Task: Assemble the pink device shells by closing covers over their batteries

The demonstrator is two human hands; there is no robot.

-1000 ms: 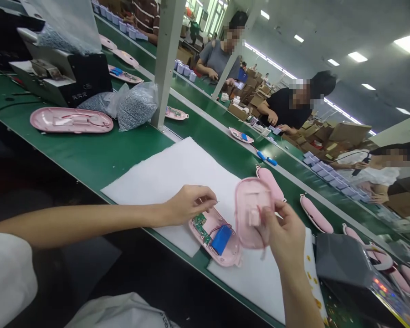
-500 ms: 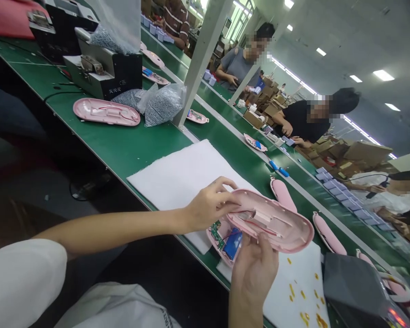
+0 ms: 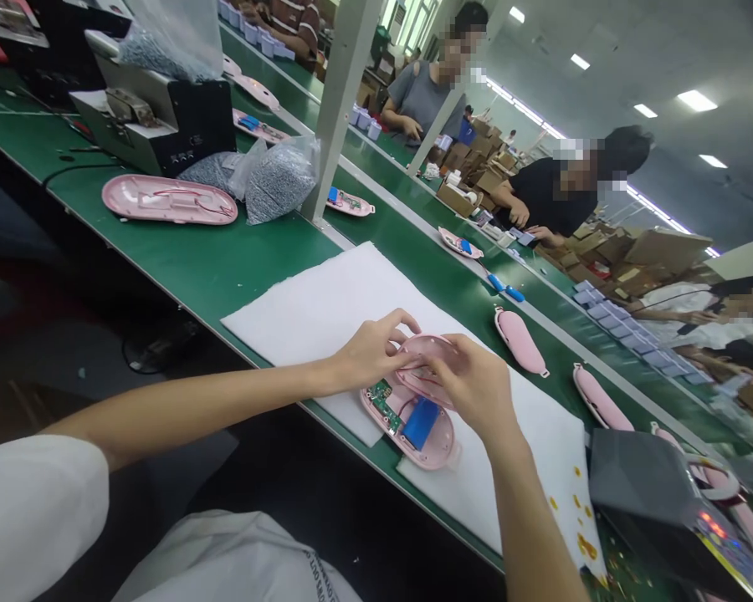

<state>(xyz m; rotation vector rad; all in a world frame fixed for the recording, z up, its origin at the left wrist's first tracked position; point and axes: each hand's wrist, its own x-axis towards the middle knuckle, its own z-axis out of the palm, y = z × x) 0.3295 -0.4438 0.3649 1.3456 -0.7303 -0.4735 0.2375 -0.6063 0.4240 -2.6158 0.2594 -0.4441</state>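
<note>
Between my two hands I hold a pink plastic shell half (image 3: 427,386), its hollow side toward me and a thin red wire inside. My left hand (image 3: 376,349) pinches its left end, while my right hand (image 3: 477,380) grips the right end, thumb across the inner face. Just below and partly behind it lies the matching shell half (image 3: 443,447), holding a green circuit board (image 3: 384,405) and a blue battery pack (image 3: 421,423). Wires run near the battery; the upper shell covers part of this lower half.
White foam sheets (image 3: 307,322) lie on the green bench (image 3: 181,259). Closed pink casings (image 3: 520,341) rest to the right, beside a grey machine with red digits (image 3: 653,485). At left are an open pink shell (image 3: 169,201), bags of small grey parts (image 3: 282,180) and a metal post (image 3: 342,100). Co-workers sit opposite.
My right hand has moved from beneath the shell half to its right end. The shell has turned and shifted left, uncovering more of the lower half with the battery. The view has shifted slightly.
</note>
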